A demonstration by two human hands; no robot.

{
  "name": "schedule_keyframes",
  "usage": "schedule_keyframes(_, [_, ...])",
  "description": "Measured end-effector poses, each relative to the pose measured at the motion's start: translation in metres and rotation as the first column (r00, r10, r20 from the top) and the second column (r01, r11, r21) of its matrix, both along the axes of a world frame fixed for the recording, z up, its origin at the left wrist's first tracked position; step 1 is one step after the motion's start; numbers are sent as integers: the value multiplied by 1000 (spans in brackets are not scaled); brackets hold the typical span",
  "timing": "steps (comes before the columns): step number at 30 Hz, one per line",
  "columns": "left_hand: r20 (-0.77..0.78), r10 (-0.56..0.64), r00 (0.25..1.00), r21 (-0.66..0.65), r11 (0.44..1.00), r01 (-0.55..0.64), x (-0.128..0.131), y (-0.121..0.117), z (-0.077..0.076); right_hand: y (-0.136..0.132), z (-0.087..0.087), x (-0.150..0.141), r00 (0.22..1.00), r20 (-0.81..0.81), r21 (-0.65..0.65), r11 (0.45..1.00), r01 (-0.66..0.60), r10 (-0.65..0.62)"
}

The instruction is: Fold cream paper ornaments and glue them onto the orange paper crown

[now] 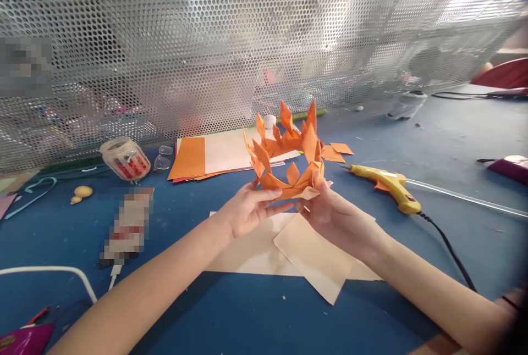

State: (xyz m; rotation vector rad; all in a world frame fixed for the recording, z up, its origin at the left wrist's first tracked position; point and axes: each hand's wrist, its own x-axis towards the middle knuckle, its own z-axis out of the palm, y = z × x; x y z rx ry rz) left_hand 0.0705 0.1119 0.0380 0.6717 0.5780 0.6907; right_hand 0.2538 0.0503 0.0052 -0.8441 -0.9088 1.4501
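Note:
Between my two hands I hold up an orange folded-paper crown (284,182), a ring with several pointed leaf-like tips. My left hand (247,209) grips its lower left rim, thumb on the outside. At the lower right rim, the fingers of my right hand (324,209) are closed on the crown, partly hidden beneath it. Below my hands, pale paper sheets (256,253) lie on the blue table, with a smaller tan sheet (315,250) set at an angle on top.
A yellow hot glue gun (385,182) with a black cord lies right. Behind the crown are coloured paper sheets (187,160) and small orange pieces (340,149). A jar (126,160) tips at left near a phone-like blurred object (127,223) on a white cable. Perforated metal mesh (185,58) borders the table.

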Motion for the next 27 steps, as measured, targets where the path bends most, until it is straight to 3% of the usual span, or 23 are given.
schedule_keyframes(6, [68,176,982,25,984,-178,-5,16,0,2,-16,3,996,4,-183,980,-82,84])
schedule_keyframes(12, [85,318,944,-2,948,-319,-18,38,-2,-2,-9,0,991,-43,-273,953,-132,125])
schedule_keyframes(20, [-51,637,770,-91,764,-638,-31,71,-14,-1,-8,1,993,-69,-419,901,-113,93])
schedule_keyframes(27, [-76,684,726,-49,724,-688,-35,76,-17,-5,-2,-4,991,-99,-430,894,-123,89])
